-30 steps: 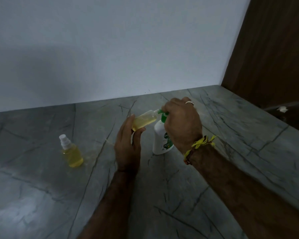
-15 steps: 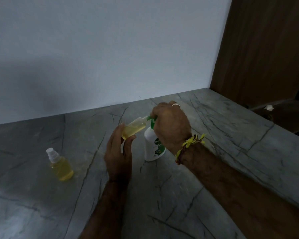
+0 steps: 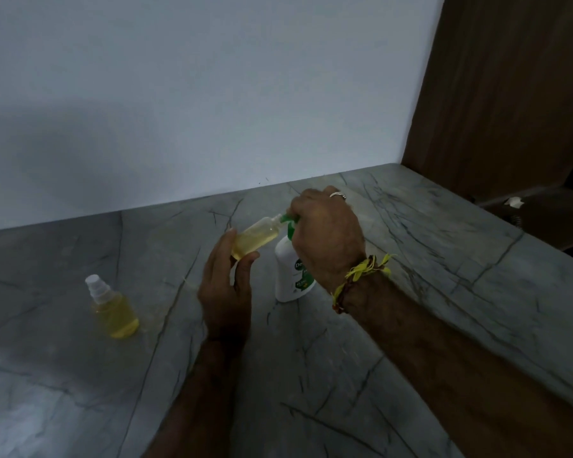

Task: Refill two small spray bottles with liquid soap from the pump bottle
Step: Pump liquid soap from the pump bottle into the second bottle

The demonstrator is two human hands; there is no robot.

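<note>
The open bottle (image 3: pixel 257 238) is in the air above the counter (image 3: pixel 411 259), tilted, its mouth up against the green nozzle (image 3: pixel 286 218) of the pump bottle (image 3: pixel 293 272). It looks a little more than half full of yellow soap. The left hand (image 3: pixel 227 285) holds it near the base, thumb on one side and fingers on the other. The right hand (image 3: pixel 326 236) lies curled over the pump head, ready to press or pressing; the head itself is hidden under it. The pump bottle stands upright on the counter, just beside the left hand.

To do this step well, I think the mouth must stay exactly under the nozzle tip, because the opening is narrow and thick soap can easily run down the outside. Short, slow presses are better than one hard press, and the tilt should not become flatter, or soap may flow back out. The pump bottle has only the pressing hand to steady it, so the push should go straight down.

The second spray bottle (image 3: pixel 115 307) stands well apart on the left, with its white cap on and yellow liquid inside; it seems already filled. On the right wrist is a yellow thread band (image 3: pixel 361 271).
</note>
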